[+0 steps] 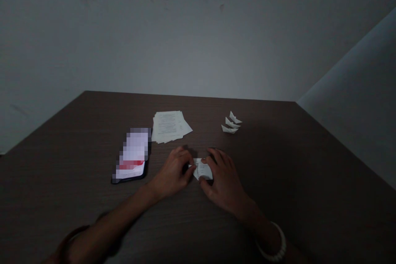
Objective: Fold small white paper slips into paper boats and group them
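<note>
A small folded piece of white paper (pixel 201 169) rests on the dark wood-grain desk (pixel 278 161), pinched between the left hand (pixel 175 172) and right hand (pixel 223 179). Beyond the hands lie three crisp paper boats (pixel 231 122) and loose printed sheets (pixel 169 126); a phone (pixel 131 154), its screen blurred, sits past the left hand.

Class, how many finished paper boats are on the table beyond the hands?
3. One paper boat at the back, a second in the middle, a third in front, clustered right of the paper stack.
</note>
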Demonstrator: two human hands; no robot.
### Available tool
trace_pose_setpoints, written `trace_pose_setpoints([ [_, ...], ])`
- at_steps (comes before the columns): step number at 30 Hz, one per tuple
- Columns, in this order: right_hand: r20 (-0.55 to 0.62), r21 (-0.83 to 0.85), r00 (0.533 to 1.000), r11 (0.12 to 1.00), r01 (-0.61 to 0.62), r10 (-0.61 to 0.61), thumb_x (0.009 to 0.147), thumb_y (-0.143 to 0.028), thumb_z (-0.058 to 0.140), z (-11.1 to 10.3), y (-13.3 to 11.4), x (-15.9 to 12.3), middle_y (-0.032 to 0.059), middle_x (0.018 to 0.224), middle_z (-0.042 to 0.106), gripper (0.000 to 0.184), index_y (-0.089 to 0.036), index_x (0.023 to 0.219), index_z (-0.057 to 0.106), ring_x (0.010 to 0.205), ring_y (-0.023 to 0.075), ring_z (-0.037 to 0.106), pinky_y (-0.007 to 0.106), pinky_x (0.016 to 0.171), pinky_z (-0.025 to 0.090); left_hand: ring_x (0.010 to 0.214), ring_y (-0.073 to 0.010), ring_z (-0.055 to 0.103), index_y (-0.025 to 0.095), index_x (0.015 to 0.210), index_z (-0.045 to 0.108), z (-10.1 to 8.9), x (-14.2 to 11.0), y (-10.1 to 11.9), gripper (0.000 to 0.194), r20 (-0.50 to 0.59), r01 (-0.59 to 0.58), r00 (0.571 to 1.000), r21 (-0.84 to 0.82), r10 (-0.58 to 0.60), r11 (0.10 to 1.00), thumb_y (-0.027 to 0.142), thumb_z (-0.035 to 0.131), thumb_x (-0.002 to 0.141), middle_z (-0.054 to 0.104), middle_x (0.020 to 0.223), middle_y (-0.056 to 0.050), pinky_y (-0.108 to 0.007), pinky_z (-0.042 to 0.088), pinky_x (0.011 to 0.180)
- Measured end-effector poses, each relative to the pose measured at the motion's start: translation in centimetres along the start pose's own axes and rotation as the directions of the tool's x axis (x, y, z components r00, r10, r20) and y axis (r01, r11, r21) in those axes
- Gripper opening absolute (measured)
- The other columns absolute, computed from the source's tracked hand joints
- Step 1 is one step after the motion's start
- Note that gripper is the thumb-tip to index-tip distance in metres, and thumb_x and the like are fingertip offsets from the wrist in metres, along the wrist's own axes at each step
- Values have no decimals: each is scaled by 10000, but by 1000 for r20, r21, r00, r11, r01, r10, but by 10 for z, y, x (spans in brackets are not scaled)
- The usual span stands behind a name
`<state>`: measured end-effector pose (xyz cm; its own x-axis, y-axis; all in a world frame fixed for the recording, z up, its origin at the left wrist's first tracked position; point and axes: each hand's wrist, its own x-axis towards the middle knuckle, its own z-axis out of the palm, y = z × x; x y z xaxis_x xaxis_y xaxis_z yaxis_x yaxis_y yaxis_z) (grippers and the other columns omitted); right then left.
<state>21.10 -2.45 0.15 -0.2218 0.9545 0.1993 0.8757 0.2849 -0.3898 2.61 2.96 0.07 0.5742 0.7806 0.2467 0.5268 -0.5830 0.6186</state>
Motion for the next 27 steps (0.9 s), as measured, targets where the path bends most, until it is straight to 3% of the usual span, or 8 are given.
trace_pose_setpoints([
  [11, -20, 3, 1000, 1000, 11, -11, 838, -369, 605, 0, -1, 1, 113, 1328, 503, 295, -197, 1076, 590, 1262, 303, 410, 494, 1082, 334, 894, -246, 490, 171, 794, 555, 1, -1, 2, 58, 20, -17, 1000, 67, 16, 998, 164, 523, 841, 563, 840, -59, -413, 419, 793],
  [27, -26, 7, 1000, 1000, -2, 2, 806, -336, 625, 1, -1, 1, 110, 1335, 504, 303, -207, 1079, 592, 1275, 310, 401, 508, 1090, 326, 881, -238, 504, 172, 800, 578, 0, 0, 3, 88, 22, -17, 1000, 75, 16, 997, 194, 518, 860, 561, 853, -56, -418, 420, 816],
])
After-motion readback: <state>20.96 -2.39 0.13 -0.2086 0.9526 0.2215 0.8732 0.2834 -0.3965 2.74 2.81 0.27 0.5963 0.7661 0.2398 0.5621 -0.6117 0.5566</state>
